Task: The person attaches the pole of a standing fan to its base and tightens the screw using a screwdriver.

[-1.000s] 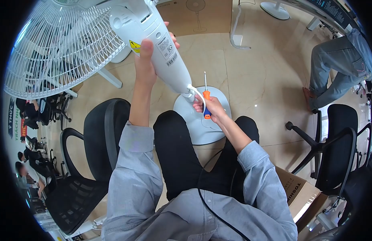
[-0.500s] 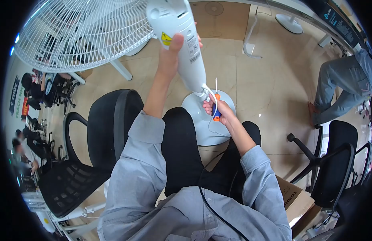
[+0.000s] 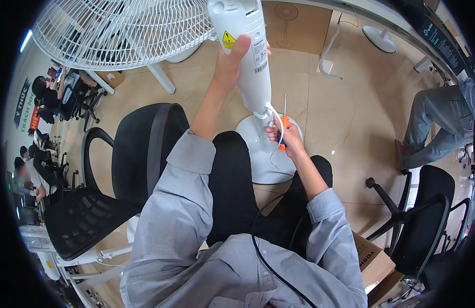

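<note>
My left hand is clamped round the white fan body, thumb across its casing, lower end over the far edge of the round base. My right fingers are curled beside the white cord, the screwdriver gripped in that hand, its tip free. I judge this a steadying step; any next move calls for firm support and cord clearance.
</note>
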The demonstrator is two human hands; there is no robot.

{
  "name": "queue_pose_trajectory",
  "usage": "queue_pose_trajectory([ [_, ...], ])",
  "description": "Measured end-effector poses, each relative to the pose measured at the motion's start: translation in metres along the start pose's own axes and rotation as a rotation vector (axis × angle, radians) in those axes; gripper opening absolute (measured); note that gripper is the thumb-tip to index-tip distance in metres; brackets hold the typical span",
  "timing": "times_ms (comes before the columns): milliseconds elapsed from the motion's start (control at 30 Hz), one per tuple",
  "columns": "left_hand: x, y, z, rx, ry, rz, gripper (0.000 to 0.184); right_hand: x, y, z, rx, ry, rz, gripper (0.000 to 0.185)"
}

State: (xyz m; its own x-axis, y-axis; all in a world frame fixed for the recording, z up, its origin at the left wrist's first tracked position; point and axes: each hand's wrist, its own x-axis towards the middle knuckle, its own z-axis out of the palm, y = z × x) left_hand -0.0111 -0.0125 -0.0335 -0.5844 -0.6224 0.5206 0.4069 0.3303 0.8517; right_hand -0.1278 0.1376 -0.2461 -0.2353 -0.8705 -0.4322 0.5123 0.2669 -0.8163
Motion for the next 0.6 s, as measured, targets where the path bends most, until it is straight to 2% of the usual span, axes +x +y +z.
queue_pose_trajectory([
  [67, 0.000, 0.001, 0.001, 0.006, 0.000, 0.008, 0.095, 0.012, 0.013, -0.006, 0.002, 0.003, -0.033, 0.042],
  [167, 0.000, 0.002, 0.001, 0.011, 0.008, 0.003, 0.095, 0.005, 0.007, 0.000, 0.010, 0.036, -0.111, 0.030],
  [267, -0.001, 0.003, 0.001, 0.019, 0.009, -0.001, 0.095, 0.002, 0.009, 0.001, -0.093, 0.050, -0.172, 0.034],
  [367, -0.001, 0.004, 0.005, -0.096, 0.034, 0.012, 0.077, 0.002, 0.006, 0.005, -0.052, 0.048, -0.201, 0.040],
  [600, -0.001, 0.002, 0.003, -0.091, 0.028, 0.026, 0.078, 0.001, 0.005, -0.001, 0.014, 0.027, -0.029, 0.032],
])
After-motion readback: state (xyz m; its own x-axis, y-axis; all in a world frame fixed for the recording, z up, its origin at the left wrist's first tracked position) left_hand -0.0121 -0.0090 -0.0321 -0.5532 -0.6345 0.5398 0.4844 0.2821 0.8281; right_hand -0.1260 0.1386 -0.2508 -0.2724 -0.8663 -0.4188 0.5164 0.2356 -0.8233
